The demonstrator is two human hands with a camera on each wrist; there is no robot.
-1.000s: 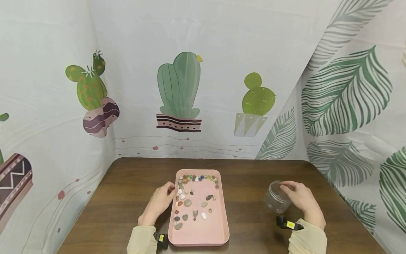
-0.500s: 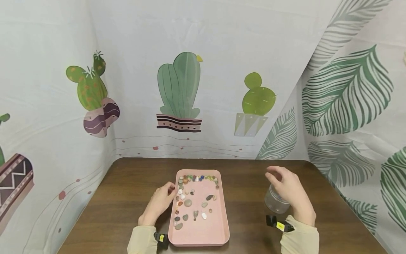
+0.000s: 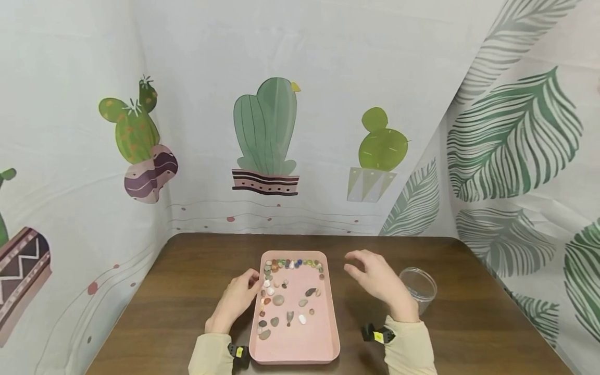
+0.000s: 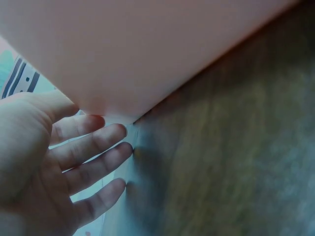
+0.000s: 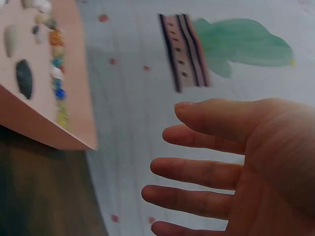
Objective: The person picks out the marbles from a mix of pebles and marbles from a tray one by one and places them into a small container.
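My left hand (image 3: 236,298) lies along the left side of a pink tray (image 3: 300,350), its thumb and index finger at the rim. In the left wrist view the other fingers (image 4: 101,167) are loosely spread beside the outer wall. Inside the tray, small coloured stones line the far end and left side, and loose pebbles such as a flat round pebble (image 3: 278,300) and a white pebble (image 3: 302,319) lie in the middle. Right of the tray hovers my right hand (image 3: 382,281), fingers extended and apart from the thumb, holding nothing in the right wrist view.
A clear round jar (image 3: 427,292) stands on the brown wooden table (image 3: 469,323) to the right, partly hidden behind my right forearm. Behind the table hangs a white cloth (image 3: 323,213) printed with cacti and leaves.
My right hand has moved left, away from over the jar and towards the tray. The left hand and the tray have stayed in place.
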